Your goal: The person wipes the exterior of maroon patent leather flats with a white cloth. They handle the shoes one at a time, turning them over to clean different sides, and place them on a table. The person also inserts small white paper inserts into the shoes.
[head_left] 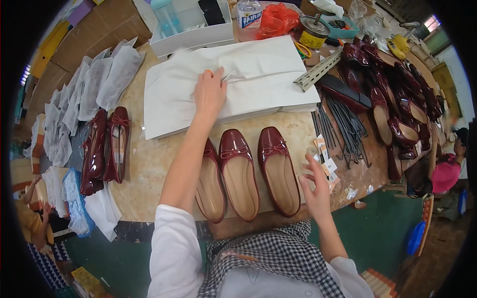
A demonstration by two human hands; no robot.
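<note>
My left hand reaches over a thick stack of white paper sheets. Its fingers close on the top sheet, which creases around them; orange covers one fingertip. Below the stack, three dark red patent ballet flats with bows lie in a row: a left shoe partly behind my forearm, a middle shoe and a right shoe. My right hand hovers beside the right shoe, fingers apart and holding nothing. Small white and orange labels lie just beyond it.
Shoes wrapped in white tissue and an unwrapped pair stand at left. Thin dark rods, a perforated metal bar and a heap of red shoes occupy the right. Behind are a white box and a tin.
</note>
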